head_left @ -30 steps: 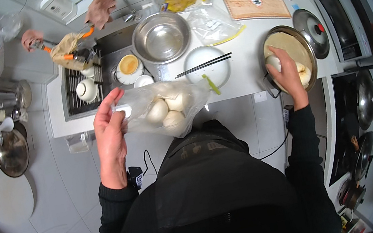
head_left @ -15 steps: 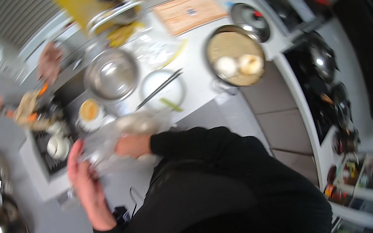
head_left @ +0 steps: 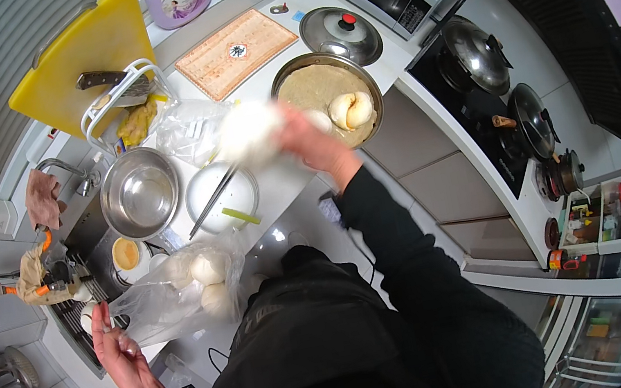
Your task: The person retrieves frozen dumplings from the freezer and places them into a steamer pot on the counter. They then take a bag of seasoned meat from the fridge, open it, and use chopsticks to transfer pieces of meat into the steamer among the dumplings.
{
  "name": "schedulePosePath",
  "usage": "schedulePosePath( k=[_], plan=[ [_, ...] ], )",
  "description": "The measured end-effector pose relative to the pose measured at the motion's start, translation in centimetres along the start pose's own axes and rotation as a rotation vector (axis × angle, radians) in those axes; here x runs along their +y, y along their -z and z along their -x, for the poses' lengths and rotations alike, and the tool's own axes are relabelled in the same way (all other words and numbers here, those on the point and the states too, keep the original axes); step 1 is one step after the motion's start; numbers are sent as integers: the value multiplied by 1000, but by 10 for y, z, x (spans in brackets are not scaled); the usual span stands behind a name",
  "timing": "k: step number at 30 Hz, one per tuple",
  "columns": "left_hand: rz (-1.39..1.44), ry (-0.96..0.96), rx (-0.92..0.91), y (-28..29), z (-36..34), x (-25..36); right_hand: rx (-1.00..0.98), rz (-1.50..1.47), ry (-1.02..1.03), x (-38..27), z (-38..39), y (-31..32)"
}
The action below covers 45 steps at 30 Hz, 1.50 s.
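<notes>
The counter [head_left: 280, 184] bears basin [head_left: 140, 195], plate [head_left: 233, 191] and chopsticks [head_left: 212, 203]; left grip [head_left: 129, 367] pinches a clear bag [head_left: 159, 302], right grip [head_left: 314, 143] clasps a bun [head_left: 248, 132].

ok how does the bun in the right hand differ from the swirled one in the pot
The held bun looks plain white, while the swirled bun shows yellowish folds. The held bun is blurred, in the right hand; the swirled bun is sharp, resting in the pot. Both are pale and rounded.
</notes>
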State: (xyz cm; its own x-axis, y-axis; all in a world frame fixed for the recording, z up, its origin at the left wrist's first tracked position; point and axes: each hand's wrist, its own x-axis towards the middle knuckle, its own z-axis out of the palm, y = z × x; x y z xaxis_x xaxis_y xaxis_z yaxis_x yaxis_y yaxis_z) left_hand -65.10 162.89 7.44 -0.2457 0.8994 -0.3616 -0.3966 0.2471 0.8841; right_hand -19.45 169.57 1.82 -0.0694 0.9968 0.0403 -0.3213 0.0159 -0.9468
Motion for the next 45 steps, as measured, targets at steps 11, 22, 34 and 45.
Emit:
schedulePosePath(
  k=[11,22,34,45],
  plan=[
    [-117,-5,117,-21,16,-4,639,379,-518,70,-73,215],
    [-132,-15,161,-33,36,-3,183,573,-90,27,-61,58],
    [-144,19,44,-4,45,9,-951,1542,682,212,47,-210],
    [-191,27,18,27,34,2,-855,1820,585,220,32,-191]
  ],
)
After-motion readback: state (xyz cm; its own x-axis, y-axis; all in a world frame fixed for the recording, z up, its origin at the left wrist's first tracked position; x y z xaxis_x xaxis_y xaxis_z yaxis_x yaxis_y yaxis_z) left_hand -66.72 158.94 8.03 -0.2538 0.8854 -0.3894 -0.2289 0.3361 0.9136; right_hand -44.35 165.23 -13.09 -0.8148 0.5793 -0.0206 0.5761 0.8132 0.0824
